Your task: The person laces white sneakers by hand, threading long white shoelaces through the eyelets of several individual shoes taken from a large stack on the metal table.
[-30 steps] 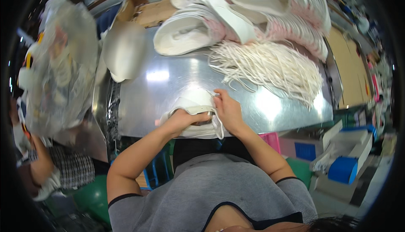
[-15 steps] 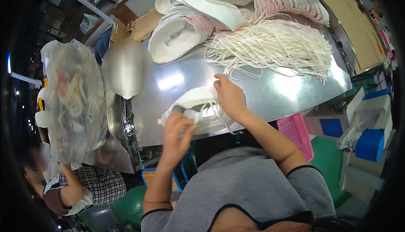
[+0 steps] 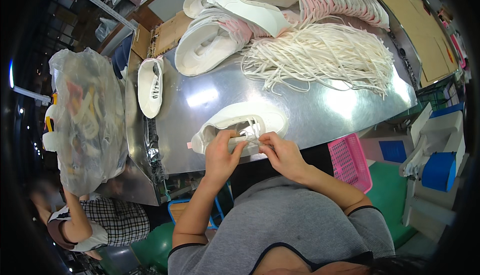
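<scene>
A white shoe upper [image 3: 274,118] lies on its side on the metal table, toe pointing right. A white shoelace [image 3: 254,128] crosses its eyelets. My left hand [image 3: 223,156] is at the opening, its thumb and fingers pinched on the lace beside the eyelet edge. Close by on the right, my right hand [image 3: 283,156] also pinches at the lace near the lower eyelet edge. The fingertips of both hands nearly meet, and they partly hide the lace ends.
A laced white shoe upper [image 3: 150,87] rests at the table's left edge. Beyond my hands lie a heap of white laces [image 3: 320,57] and stacked shoe uppers [image 3: 205,50]. A pink basket [image 3: 351,162] is at right. At left are a clear plastic bag [image 3: 87,120] and a co-worker's arm [image 3: 77,220].
My right hand has come down from beyond the shoe upper to its near eyelet edge. My left hand has moved slightly right, and both now meet at the lace.
</scene>
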A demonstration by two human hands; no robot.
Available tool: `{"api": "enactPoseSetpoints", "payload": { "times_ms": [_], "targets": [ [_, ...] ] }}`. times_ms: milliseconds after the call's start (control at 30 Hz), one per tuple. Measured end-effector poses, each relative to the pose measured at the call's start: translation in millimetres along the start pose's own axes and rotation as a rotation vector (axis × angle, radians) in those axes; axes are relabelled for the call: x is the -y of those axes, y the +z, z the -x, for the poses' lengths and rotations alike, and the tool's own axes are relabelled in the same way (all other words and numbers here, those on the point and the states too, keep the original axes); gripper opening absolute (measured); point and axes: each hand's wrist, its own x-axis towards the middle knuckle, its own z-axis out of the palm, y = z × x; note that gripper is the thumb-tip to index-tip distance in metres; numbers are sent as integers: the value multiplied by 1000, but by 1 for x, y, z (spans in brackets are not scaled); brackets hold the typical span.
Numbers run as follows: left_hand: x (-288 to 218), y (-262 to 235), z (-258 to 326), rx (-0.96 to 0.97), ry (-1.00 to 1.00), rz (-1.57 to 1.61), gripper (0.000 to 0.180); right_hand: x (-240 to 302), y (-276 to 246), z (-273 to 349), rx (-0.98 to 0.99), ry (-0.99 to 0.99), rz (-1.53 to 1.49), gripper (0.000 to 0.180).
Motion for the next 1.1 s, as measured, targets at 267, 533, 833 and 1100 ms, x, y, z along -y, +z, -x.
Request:
{"api": "enactPoseSetpoints", "payload": {
  "times_ms": [267, 533, 833, 1100],
  "targets": [
    [6, 1, 2, 78, 22, -9, 24, -4, 6, -8, 34, 50, 20, 21],
    [4, 10, 12, 27, 154, 9, 21, 6, -1, -21, 180, 64, 339, 27],
    [9, 12, 19, -54, 293, -74, 25, 36, -11, -53, 318, -178, 388, 21],
    [12, 13, 21, -64, 432, -30, 24, 9, -10, -52, 320, -103, 289, 27]
  ]
}}
